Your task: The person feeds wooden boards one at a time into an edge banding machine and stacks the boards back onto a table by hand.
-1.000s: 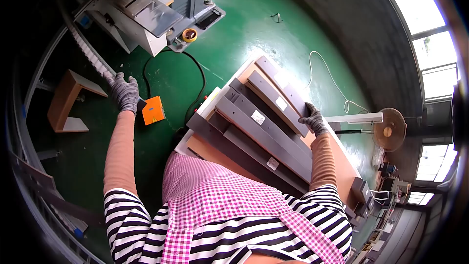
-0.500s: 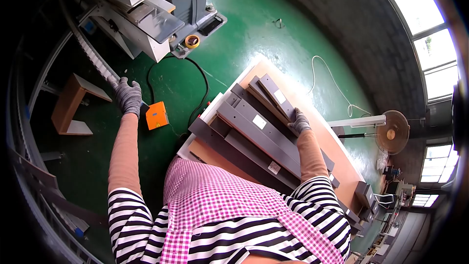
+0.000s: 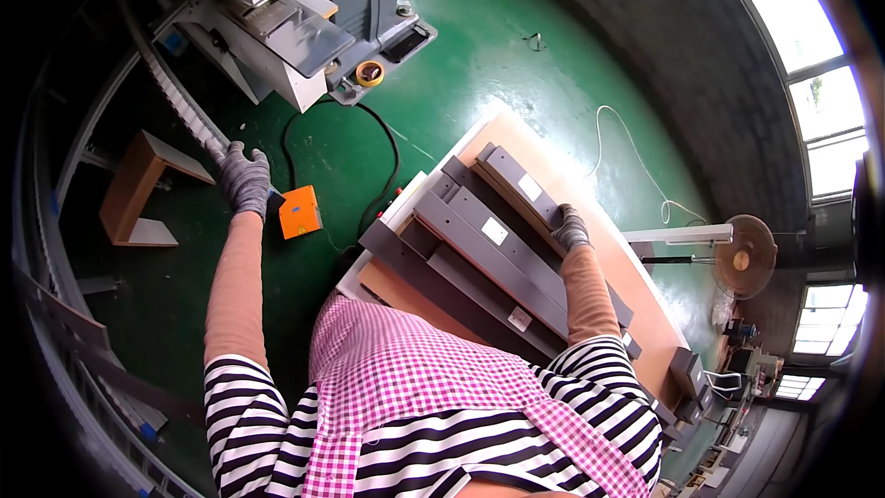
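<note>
My left hand, in a grey striped knit glove, has its fingers curled at the near end of a long narrow strip with a pale segmented face. That strip runs from the machine side at the upper left. My right hand, gloved alike, grips the near end of a dark grey panel with a white label. This panel lies on top of another board on the table. Beside it is a stack of grey panels, some with white labels. The fingertips of my right hand are partly hidden at the panel's edge.
A grey motor machine stands at the upper left. An orange box and a black cable are on the green floor. A brown U-shaped board piece is at left, a fan at right. More grey panels lie farther right.
The labelled panel under my right hand has shifted left and now lines up over the board below it. My left hand stays at the strip's end. The view has tilted slightly.
</note>
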`<state>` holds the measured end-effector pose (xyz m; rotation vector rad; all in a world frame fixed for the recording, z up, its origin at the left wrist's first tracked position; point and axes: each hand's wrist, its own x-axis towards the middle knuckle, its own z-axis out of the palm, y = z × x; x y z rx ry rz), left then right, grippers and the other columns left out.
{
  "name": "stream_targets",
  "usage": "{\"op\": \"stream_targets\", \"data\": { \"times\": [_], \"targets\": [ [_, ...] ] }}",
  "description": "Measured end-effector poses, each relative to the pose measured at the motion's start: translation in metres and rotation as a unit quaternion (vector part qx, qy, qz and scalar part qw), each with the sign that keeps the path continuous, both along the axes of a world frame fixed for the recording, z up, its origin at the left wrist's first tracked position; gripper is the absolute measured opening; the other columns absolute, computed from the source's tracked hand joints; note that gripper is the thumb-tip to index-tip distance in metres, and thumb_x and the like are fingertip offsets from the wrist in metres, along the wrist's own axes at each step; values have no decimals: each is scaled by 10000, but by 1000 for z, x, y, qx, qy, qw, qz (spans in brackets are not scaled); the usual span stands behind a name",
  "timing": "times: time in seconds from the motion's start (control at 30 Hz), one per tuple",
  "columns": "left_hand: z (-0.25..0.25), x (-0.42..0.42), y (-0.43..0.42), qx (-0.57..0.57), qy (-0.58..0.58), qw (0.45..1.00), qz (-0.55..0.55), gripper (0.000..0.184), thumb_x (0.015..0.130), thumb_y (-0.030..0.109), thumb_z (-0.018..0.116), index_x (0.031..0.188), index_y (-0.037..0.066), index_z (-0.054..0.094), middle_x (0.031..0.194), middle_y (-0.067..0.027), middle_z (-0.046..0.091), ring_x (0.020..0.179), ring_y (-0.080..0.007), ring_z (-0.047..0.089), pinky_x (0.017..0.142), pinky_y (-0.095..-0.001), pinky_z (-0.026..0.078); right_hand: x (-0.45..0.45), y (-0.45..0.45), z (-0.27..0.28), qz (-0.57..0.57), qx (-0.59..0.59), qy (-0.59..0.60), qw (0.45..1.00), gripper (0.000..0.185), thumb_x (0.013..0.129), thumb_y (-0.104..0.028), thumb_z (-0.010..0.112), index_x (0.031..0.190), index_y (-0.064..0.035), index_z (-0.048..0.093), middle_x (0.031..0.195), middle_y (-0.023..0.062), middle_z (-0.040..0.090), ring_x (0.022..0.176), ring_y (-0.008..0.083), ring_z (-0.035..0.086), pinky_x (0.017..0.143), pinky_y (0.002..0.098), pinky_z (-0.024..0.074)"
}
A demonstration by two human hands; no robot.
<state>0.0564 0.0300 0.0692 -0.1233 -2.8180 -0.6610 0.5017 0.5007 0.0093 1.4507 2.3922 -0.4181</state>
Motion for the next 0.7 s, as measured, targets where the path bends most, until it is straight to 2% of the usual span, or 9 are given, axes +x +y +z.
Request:
{"op": "stream_targets", "data": {
  "times": [0.07,0.23,0.33,0.4,0.5,0.6,0.7],
  "targets": [
    [2,0,0,-27,-39,999,5,393,829,240,625,1173,49,617,1519,-242,238,1318,-368,414,1099,-376,356,0,1,0,11,-5,-2,1000,813,605,-96,857,1330,-147,492,1306,178,564,1223,337,532,1025,405,438],
    [-4,-3,-1,-37,-20,999,-4,405,825,242,631,1181,48,616,1517,-252,234,1315,-378,414,1100,-376,352,-5,-7,16,20,-30,-25,999,873,602,-107,861,1369,-152,449,1321,173,552,1245,340,512,1036,425,428],
    [-6,-3,-2,-28,-21,999,-2,408,825,244,633,1182,48,617,1515,-252,236,1314,-382,414,1101,-378,351,-16,-29,34,31,-3,-44,999,899,617,-106,845,1401,-162,409,1324,166,547,1246,345,508,1032,441,431],
    [-4,-2,-1,-25,-23,999,0,407,825,244,634,1182,49,618,1514,-251,238,1314,-382,414,1100,-377,351,-21,-28,28,12,13,-98,995,882,636,-100,824,1404,-174,397,1328,161,542,1240,343,513,1031,450,429],
    [-2,-1,-1,-19,-34,999,5,401,824,245,634,1174,49,622,1511,-251,245,1321,-386,403,1108,-378,341,-23,-26,22,19,23,-118,993,821,653,-92,806,1375,-171,422,1324,163,541,1236,335,517,1033,449,427],
    [-9,-4,-3,-7,-2,1000,-7,389,820,240,632,1157,46,627,1507,-251,253,1334,-390,384,1122,-383,321,-22,-25,19,12,22,-98,995,785,653,-76,800,1345,-159,439,1324,162,541,1233,337,518,1031,447,428],
    [0,0,-1,-2,-34,999,0,385,823,232,625,1161,47,622,1518,-244,240,1331,-389,390,1115,-383,337,-23,-21,14,21,33,-109,993,772,658,-62,790,1339,-152,437,1316,163,546,1232,342,519,1024,444,434]
  ]
}}
